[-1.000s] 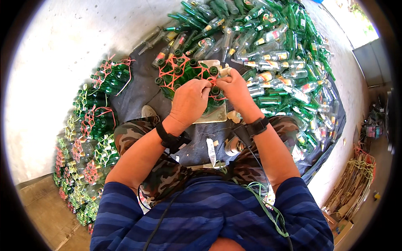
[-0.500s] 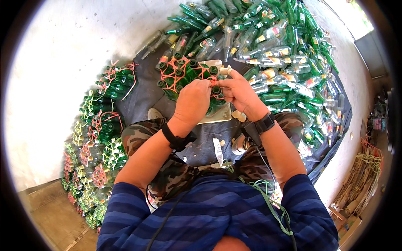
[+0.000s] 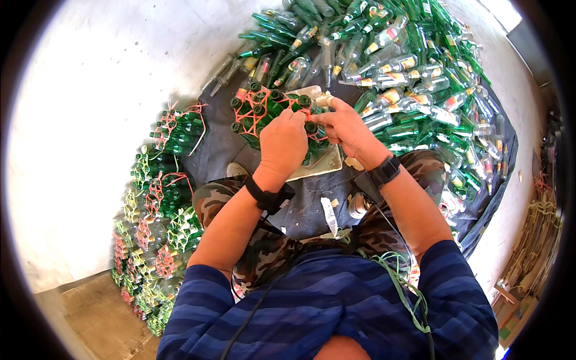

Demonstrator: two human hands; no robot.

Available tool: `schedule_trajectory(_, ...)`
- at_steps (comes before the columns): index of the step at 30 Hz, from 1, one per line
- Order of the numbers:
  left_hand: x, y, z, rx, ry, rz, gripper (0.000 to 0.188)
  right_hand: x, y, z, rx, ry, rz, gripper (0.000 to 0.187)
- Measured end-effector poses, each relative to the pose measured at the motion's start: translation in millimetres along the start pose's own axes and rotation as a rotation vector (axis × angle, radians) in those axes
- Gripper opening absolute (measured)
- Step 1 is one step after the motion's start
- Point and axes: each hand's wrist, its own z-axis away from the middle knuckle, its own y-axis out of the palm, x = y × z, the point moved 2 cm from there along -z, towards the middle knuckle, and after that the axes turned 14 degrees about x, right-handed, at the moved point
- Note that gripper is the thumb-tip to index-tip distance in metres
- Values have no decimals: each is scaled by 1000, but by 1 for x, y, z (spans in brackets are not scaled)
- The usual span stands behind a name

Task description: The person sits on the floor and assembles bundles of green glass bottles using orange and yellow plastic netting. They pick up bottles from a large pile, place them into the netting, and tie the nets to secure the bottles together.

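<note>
A cluster of upright green glass bottles (image 3: 271, 109) stands in front of me, its necks laced together with pink plastic strap (image 3: 245, 113). At the near right side of the cluster, my left hand (image 3: 283, 141) is closed, its fingertips pinching the strap. My right hand (image 3: 348, 129) is closed on the strap just beside it, thumb and finger almost touching the left fingertips. A pale wrap (image 3: 323, 101) covers a finger of my right hand. Beneath the bottles lies a pale, flat board (image 3: 318, 166). The strap between my fingertips is mostly hidden.
Loose green and clear bottles (image 3: 414, 84) are heaped ahead and to the right on a dark sheet (image 3: 210, 141). Strapped bottle bundles (image 3: 159, 228) line the wall at left. Green strap (image 3: 399, 282) hangs over my shirt. Bundled flat strips (image 3: 531, 246) lie far right.
The view has shifted, so the surroundings sit a little further right in it. Both hands remain at the strap with the fingertips close together; the left hand has turned slightly.
</note>
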Motion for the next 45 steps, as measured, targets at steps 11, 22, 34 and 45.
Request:
schedule_trajectory(11, 4, -2, -9, -18, -15, 336, 9, 4, -3, 0, -66, -319, 603, 29)
schedule_trajectory(22, 0, 4, -10, -158, 119, 97, 5, 7, 1, -8, 117, -319, 267, 18)
schedule_trajectory(34, -1, 5, -7, -147, 91, 212, 4, -5, 7, -14, -42, -303, 472, 42)
schedule_trajectory(45, 1, 4, -4, -100, 78, 231, 9, -13, 0, -17, -87, -232, 18, 19)
